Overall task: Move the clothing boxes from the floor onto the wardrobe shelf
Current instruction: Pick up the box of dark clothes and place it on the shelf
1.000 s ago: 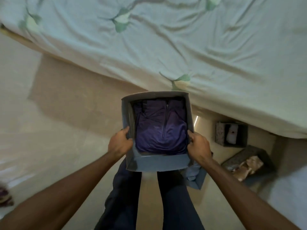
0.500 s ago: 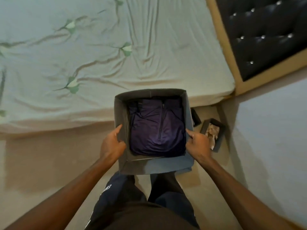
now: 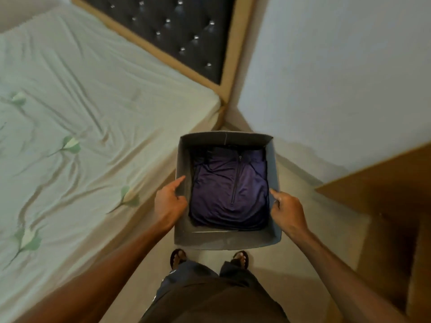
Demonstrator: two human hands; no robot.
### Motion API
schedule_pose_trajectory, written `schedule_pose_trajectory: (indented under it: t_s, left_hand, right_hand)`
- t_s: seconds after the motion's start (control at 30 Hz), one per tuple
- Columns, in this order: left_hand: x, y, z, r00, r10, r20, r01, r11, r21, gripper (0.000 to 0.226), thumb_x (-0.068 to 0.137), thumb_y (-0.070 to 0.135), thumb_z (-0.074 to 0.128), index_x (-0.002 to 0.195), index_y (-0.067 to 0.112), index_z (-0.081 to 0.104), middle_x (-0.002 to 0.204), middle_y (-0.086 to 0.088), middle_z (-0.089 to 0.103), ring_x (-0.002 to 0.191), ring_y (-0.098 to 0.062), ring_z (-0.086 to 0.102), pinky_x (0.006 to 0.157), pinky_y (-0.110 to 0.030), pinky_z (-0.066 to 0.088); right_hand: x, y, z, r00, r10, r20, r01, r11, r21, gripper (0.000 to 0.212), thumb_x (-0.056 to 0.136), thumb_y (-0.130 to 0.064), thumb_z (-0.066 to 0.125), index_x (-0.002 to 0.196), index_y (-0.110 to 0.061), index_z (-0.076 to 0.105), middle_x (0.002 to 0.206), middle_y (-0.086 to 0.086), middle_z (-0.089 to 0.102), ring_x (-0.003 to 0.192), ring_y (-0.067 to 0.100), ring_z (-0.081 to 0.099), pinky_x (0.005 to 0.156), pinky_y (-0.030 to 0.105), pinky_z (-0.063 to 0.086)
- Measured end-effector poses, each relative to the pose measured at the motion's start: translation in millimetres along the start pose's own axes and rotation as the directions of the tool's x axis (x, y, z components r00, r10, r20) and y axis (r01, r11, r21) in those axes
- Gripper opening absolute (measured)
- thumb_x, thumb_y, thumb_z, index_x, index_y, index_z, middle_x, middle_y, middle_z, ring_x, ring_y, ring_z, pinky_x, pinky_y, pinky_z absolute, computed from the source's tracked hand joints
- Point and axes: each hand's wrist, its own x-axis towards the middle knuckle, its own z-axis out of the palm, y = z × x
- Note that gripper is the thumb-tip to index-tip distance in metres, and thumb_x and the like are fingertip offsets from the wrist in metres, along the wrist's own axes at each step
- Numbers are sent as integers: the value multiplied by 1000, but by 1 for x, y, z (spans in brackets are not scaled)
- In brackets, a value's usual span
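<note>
Setting: home bedroom. Evidence: bed [image 3: 93, 113] with wrinkled pale sheet, leaf print; dark button-tufted headboard [image 3: 168, 31] in tan frame; plain white wall [image 3: 338, 78]; beige floor [image 3: 314, 217]; brown wooden furniture [image 3: 384, 206] at right.

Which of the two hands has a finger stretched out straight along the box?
The left hand: its forefinger lies straight along the rim of the grey box. The right hand grips the opposite wall with its fingers curled.
</note>
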Motion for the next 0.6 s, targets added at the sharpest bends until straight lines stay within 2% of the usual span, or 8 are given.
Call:
schedule_pose_trajectory:
  t_s: [0.1,0.2,0.33,0.47,0.53,0.6]
  left_hand:
    - [6,49,35,994,96,59,-99,994,45,66,80,1,55,141,26,50,107,-11,72,75,-23,68,75,-36,60]
    - [8,105,80,973,203,111,-212,974,74,66,75,0,58,137,25,56,87,-11,73,61,-20,64,69,-38,60]
    - [3,180,145,922,332,200,-352,934,69,66,73,0,58,134,24,59,63,-5,65,48,-13,55,65,-35,58]
    - [-14,249,213,834,466,296,-493,870,21,65,74,-1,58,135,22,58,61,5,61,47,-4,51,59,-25,48]
    - [-20,277,237,800,503,328,-534,846,5,65,75,0,57,135,23,58,60,3,60,47,0,48,58,-22,43]
    - [-27,307,263,757,530,382,-568,823,-15,64,76,0,56,136,23,57,76,-3,69,51,2,50,59,-20,42]
  right_hand:
    - [-10,43,-28,992,111,-66,-109,993,39,48,89,-1,45,135,-13,53,132,13,60,116,31,59,94,32,48]
    - [-18,92,-62,966,219,-135,-212,975,65,50,88,-2,45,136,-15,52,132,12,60,113,33,60,90,34,50]
    - [-32,164,-109,908,361,-214,-337,931,142,51,88,-4,45,136,-17,52,129,12,62,98,34,65,78,34,53]
    - [-51,229,-150,807,487,-333,-429,872,235,48,87,-7,46,132,-19,56,122,12,66,96,32,65,76,31,51]
    - [-60,252,-165,757,527,-387,-446,849,284,46,87,-8,46,130,-22,59,112,13,70,81,27,65,67,28,47]
    - [-73,276,-184,687,583,-435,-481,812,329,45,88,-10,46,129,-25,59,94,15,73,63,19,56,57,25,41]
